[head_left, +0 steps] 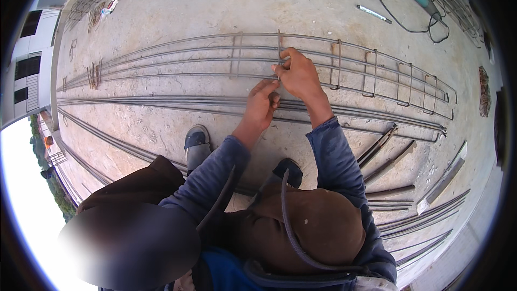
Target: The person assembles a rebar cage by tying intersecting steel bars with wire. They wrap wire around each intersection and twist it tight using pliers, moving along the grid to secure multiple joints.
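A long rebar cage lies across the concrete floor in front of me, with several bent-wire stirrups around its right part. At its middle, my right hand is closed, thumb and forefinger on an upright stirrup. My left hand is closed just below, its fingertips pinched at the lower corner of that stirrup beside the nearest long bar. Whatever is between the left fingertips is too small to make out. Another stirrup stands to the left, slightly slanted.
Loose rebars lie between the cage and my feet. An angle grinder with its cord and a marker pen are at the far right. Short metal pieces lie at the near right. A wire bundle rests at the cage's left.
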Tool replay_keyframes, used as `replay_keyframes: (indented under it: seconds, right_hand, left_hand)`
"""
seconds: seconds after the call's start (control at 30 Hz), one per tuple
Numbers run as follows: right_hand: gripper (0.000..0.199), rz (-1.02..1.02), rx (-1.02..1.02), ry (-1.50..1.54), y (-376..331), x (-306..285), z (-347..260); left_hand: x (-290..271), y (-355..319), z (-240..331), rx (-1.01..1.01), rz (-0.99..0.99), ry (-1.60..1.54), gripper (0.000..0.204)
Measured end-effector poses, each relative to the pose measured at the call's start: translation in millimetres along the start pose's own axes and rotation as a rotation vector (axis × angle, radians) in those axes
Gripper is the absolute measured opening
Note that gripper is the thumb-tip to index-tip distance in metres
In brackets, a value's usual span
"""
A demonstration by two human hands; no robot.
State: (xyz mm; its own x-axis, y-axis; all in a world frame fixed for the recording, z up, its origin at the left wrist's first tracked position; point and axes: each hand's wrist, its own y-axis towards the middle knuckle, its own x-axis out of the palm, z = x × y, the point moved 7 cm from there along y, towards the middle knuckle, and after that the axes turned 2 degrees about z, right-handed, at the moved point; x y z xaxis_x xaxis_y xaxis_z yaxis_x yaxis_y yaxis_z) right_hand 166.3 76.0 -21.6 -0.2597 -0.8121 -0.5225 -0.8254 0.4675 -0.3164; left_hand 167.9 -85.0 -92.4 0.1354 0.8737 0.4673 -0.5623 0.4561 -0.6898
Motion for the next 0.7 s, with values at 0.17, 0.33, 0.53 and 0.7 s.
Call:
replay_keyframes:
  seconds: [0.17, 0.33, 0.53, 0.7]
  right_hand:
    - [0.051, -0.096, 0.017, 0.162, -8.8, -4.8, -13.5]
    - [0.037, -0.066, -0.331, -0.205, 4.0, -9.5, -10.8]
    - [0.023, -0.338, -0.348, -0.619, 18.9, 11.0, -31.7]
    - [0.017, -0.143, -0.337, -0.59, 13.3, 12.0, -39.5]
  left_hand:
    - [1.9, 1.9, 0.4, -0.046, -0.016, -0.011, 0.015]
    - [13.4, 0.9, 2.8, -0.065, -0.023, -0.002, 0.018]
    - [-0.3, 8.3, -2.7, -0.034, -0.062, -0.028, 0.019]
    - [-0.1, 3.5, 4.7, 0.07, 0.072, 0.35, 0.025]
